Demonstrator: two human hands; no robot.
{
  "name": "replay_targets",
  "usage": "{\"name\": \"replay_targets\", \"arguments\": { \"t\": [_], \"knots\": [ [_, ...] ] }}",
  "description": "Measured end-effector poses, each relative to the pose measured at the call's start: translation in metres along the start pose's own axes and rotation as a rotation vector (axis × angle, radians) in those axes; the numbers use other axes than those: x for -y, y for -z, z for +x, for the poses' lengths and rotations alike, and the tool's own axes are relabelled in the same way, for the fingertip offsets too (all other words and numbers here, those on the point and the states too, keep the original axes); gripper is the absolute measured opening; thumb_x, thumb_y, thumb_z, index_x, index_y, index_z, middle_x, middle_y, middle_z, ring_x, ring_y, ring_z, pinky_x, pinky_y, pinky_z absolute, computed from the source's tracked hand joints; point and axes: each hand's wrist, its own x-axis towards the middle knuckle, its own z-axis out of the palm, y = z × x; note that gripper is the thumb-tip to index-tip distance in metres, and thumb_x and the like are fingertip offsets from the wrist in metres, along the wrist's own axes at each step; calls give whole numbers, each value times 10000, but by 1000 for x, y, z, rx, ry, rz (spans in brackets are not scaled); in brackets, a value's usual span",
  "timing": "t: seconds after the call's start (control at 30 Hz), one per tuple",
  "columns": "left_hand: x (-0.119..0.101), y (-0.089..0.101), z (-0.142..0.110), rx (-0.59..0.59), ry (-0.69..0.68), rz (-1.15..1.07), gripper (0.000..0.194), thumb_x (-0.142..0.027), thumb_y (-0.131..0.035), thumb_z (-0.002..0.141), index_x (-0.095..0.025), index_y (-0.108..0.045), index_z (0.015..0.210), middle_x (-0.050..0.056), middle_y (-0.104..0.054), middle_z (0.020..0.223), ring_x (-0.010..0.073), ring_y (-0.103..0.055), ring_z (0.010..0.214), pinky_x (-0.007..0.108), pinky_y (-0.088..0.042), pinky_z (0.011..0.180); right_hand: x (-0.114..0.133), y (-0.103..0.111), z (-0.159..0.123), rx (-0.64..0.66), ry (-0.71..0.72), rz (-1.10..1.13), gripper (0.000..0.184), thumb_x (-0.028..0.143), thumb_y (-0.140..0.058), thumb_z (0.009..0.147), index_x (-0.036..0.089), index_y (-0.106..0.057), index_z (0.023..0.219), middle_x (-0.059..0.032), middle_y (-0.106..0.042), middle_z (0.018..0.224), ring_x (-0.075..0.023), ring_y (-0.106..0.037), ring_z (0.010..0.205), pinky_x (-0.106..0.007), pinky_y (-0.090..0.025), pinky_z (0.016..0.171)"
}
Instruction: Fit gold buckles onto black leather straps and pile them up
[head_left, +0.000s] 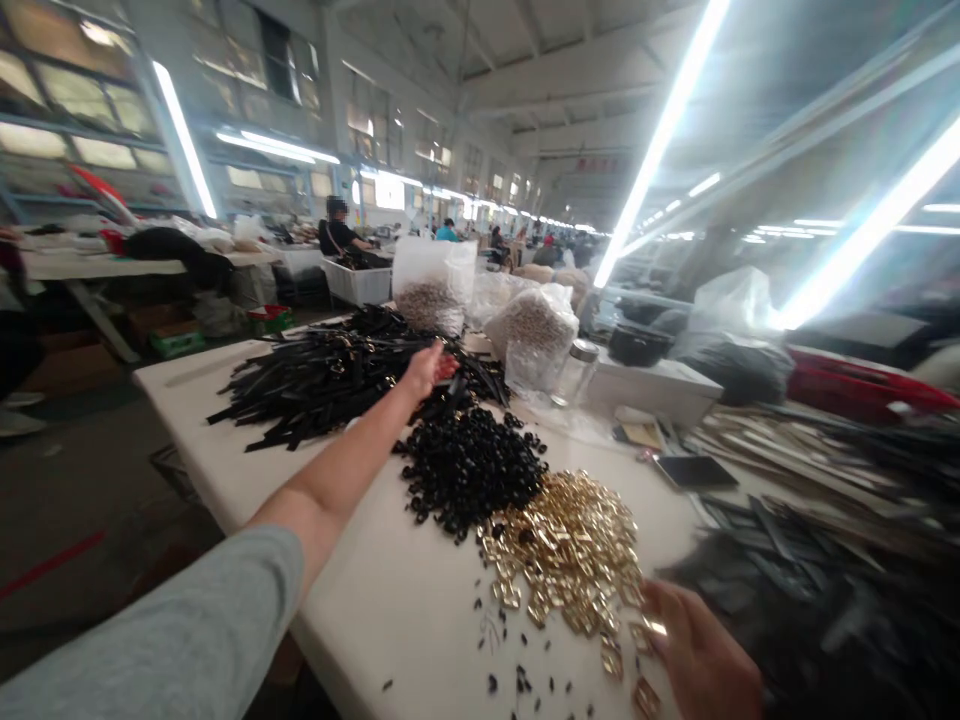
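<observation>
My left hand [429,370] reaches far forward over a pile of black straps [315,375], some with gold-coloured fittings. Its fingers are apart and no object shows in it. Close in front of that hand lies a heap of small black ring-like pieces [472,465]. Touching this heap on the right is a heap of gold metal buckles [574,545]. At the near right edge of the gold heap, my right hand [701,645] has its fingers closed on a gold buckle [657,628], partly hidden and blurred. More loose buckles [611,655] lie beside the fingers.
Small black bits [523,680] are scattered on the white table [360,600]. Clear bags of small parts [536,325], a glass jar [576,370] and a white box [652,385] stand behind. Dark strips and a black bag [810,600] crowd the right. A co-worker [339,235] sits farther back.
</observation>
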Motion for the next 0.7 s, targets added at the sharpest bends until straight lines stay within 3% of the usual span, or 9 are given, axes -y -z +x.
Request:
{"name": "replay_targets", "arguments": {
  "t": [0.07, 0.13, 0.27, 0.4, 0.47, 0.57, 0.7],
  "knots": [
    [3, 7, 9, -30, -7, -22, 267, -413, -663, 823, -184, -537, 877, -32, -627, 682, 54, -593, 560, 142, -468, 548, 2, 8, 1, -103, 64, -90, 360, 497, -455, 870, 221, -682, 912, -86, -723, 860, -248, -671, 767, -331, -505, 704],
    [27, 11, 6, -62, -129, -27, 255, -393, -651, 833, -195, -540, 948, -15, -643, 761, 69, -619, 594, 160, -487, 549, 0, 14, 5, -207, 144, -171, 348, 449, -439, 897, 189, -669, 921, -95, -716, 886, -234, -659, 805, -334, -485, 772],
    [92, 8, -47, 148, -112, 73, 318, -311, -671, 794, -198, -555, 1068, 19, -666, 924, 100, -666, 678, 181, -507, 555, -10, 20, 11, -239, 223, -309, 231, 288, -459, 888, 178, -653, 949, -83, -699, 927, -212, -645, 869, -325, -477, 830],
    [141, 0, -123, 390, -219, 247, 442, -301, -669, 787, -191, -547, 1197, 60, -673, 1035, 130, -678, 770, 223, -536, 641, -9, 13, 9, -40, 319, -422, 323, 93, -462, 790, 188, -652, 1032, -91, -661, 1139, -210, -593, 1062, -350, -410, 967],
    [156, -2, -148, 546, -289, 373, 429, -279, -642, 814, -197, -554, 1226, 67, -679, 1034, 135, -673, 785, 254, -546, 697, -7, 9, 7, 77, 333, -552, 383, 60, -486, 771, 206, -652, 1085, -85, -636, 1223, -224, -544, 1146, -394, -327, 1033],
    [167, -3, -162, 728, -451, 533, 377, -224, -614, 829, -208, -595, 1205, 66, -699, 1008, 129, -661, 763, 268, -546, 732, -8, 8, 9, 211, 296, -760, 350, 118, -553, 803, 258, -658, 1106, -65, -594, 1309, -256, -464, 1227, -459, -222, 1060],
    [169, -1, -160, 785, -596, 601, 367, -184, -593, 834, -230, -614, 1197, 58, -711, 997, 125, -661, 757, 254, -543, 725, -7, 15, 17, 314, 287, -871, 280, 227, -626, 811, 272, -673, 1083, -60, -570, 1317, -247, -461, 1187, -431, -215, 1035]
  ]
}}
